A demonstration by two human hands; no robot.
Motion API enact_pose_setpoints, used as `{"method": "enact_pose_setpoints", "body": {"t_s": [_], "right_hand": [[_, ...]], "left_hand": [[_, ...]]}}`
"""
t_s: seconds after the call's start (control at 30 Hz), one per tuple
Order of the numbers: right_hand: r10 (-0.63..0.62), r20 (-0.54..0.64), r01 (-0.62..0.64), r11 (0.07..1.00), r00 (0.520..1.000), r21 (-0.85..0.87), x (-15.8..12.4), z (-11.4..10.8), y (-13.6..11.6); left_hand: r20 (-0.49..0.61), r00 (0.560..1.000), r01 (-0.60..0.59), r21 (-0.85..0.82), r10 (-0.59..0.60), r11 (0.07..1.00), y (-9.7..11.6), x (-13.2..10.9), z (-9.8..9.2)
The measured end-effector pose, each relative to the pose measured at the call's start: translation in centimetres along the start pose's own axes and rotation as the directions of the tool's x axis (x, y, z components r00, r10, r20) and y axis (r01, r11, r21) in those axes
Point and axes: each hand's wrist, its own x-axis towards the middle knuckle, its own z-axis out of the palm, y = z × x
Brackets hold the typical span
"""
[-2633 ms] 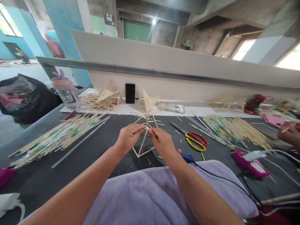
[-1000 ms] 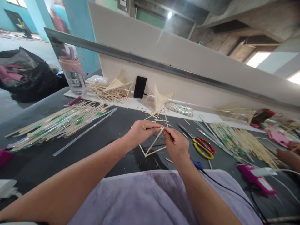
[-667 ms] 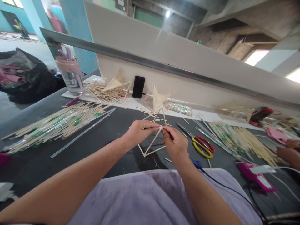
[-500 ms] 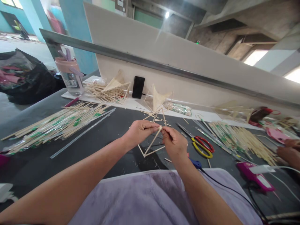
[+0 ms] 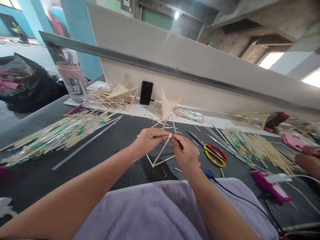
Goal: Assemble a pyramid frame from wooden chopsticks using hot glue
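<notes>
My left hand [image 5: 147, 140] and my right hand [image 5: 184, 151] meet above the dark table [image 5: 120, 140], both pinched on the top corner of a small stick frame [image 5: 160, 156] made of thin wooden sticks. The frame's lower corner rests near the table in front of a purple cloth [image 5: 155, 210] on my lap. Behind it stands a finished stick-and-string model [image 5: 168, 104] on a white ledge.
Piles of wrapped sticks lie left [image 5: 60, 131] and right [image 5: 252, 146]. Red-and-yellow scissors [image 5: 215, 154], a pink glue gun [image 5: 271, 186] with cord, a black phone [image 5: 146, 92] and a pink-lidded jar [image 5: 72, 85] are around. Another person's hand [image 5: 308, 158] is at the right edge.
The view has shifted slightly; both hands stay pinched on the frame's top corner in nearly the same place.
</notes>
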Motion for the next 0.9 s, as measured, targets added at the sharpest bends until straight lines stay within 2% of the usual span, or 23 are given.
{"method": "enact_pose_setpoints", "body": {"t_s": [0.33, 0.57, 0.73, 0.8, 0.9], "right_hand": [[-0.009, -0.007, 0.009, 1.0, 1.0, -0.003, 0.0, 0.0, 0.0], [-0.013, 0.03, 0.013, 1.0, 0.999, 0.011, 0.1, -0.1, 0.0], [-0.081, -0.09, 0.081, 0.997, 0.993, -0.003, -0.3, -0.9, -0.6], [-0.091, -0.051, 0.09, 0.996, 0.995, -0.02, -0.5, -0.9, -0.9], [-0.089, 0.081, 0.091, 0.996, 0.993, -0.025, -0.8, -0.2, -1.2]], "left_hand": [[-0.003, 1.0, -0.017, 0.016, 0.017, 1.0, 0.0, 0.0, 0.0], [-0.023, 0.999, -0.026, -0.001, 0.026, 1.0, -0.4, 0.0, 0.1], [-0.026, 1.0, -0.009, -0.009, 0.009, 1.0, -0.4, -0.1, 0.0], [-0.019, 1.0, -0.004, -0.015, 0.004, 1.0, -0.3, -0.1, 0.0], [-0.009, 1.0, -0.008, -0.015, 0.008, 1.0, -0.2, 0.0, -0.1]]}}
